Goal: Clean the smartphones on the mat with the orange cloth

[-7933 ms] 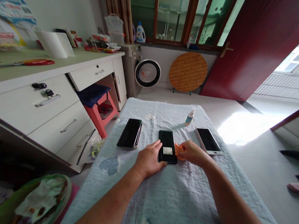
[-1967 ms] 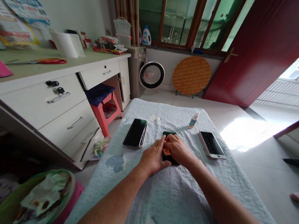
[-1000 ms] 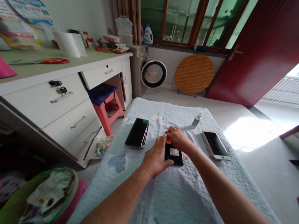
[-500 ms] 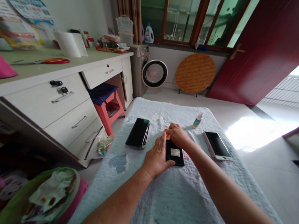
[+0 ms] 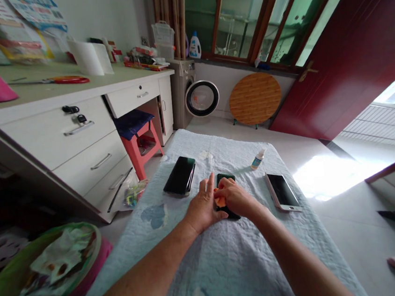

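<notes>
A black phone [image 5: 229, 177] lies on the quilt-covered table, mostly hidden under my hands. My left hand [image 5: 205, 203] holds it along its left side, with the thumb near the lower edge and the index finger stretched upward. Closed fingers of my right hand [image 5: 233, 196] press an orange cloth [image 5: 220, 198] onto the middle of the phone. To the left rests a larger black device [image 5: 180, 175] with a glossy face. A white phone [image 5: 282, 192] lies to the right, and a small spray bottle [image 5: 257, 159] stands behind it.
A pale blue quilt [image 5: 181, 262] covers the table. On the left are a desk [image 5: 85, 127] with drawers, a red stool [image 5: 144, 146] and a green-rimmed basket [image 5: 99, 252]. A washing machine [image 5: 184, 93] with its door ajar and a round wooden board [image 5: 255, 98] stand beyond.
My right hand has moved the orange cloth from the phone's top end down to its middle, covering the white label. The phone's top end now shows. My left hand stays at its side.
</notes>
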`<state>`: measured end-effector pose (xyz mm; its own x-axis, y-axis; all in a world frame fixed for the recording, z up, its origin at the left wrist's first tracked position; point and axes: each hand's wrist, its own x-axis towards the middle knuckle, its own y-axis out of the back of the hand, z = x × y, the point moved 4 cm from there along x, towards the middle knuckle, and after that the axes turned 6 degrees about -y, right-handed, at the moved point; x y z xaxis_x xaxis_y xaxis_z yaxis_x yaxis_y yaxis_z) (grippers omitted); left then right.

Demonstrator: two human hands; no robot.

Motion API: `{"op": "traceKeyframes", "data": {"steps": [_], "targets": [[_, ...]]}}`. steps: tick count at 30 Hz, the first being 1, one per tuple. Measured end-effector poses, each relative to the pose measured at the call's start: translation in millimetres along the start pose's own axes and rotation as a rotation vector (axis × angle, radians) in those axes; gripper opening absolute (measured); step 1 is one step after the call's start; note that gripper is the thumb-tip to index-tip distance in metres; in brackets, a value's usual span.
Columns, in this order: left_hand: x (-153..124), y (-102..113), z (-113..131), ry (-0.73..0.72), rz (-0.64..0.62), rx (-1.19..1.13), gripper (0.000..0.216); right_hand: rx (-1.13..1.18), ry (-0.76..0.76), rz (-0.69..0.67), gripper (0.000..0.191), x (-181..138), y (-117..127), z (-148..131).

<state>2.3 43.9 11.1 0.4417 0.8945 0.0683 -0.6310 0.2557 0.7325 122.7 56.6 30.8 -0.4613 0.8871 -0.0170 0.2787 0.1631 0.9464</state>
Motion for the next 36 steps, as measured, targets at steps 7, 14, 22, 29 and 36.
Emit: {"op": "traceKeyframes", "data": {"steps": [7, 14, 22, 29, 36], "targets": [[2, -3, -7, -0.057, -0.042, 0.018, 0.123, 0.096, 0.072, -0.083, 0.018, -15, -4, -5], [2, -6, -6, -0.032, -0.088, 0.042, 0.117, -0.026, 0.025, -0.009, 0.019, -5, 2, -2], [0, 0, 0, -0.063, -0.051, 0.048, 0.098, -0.093, -0.064, 0.039, 0.024, 21, 4, 20], [1, -1, -2, -0.102, -0.032, 0.022, 0.093, -0.154, -0.118, 0.071, 0.027, 42, 2, 33], [0, -1, 0, -0.114, -0.046, 0.129, 0.088, -0.143, -0.158, 0.081, 0.029, 44, 2, 33]]}}
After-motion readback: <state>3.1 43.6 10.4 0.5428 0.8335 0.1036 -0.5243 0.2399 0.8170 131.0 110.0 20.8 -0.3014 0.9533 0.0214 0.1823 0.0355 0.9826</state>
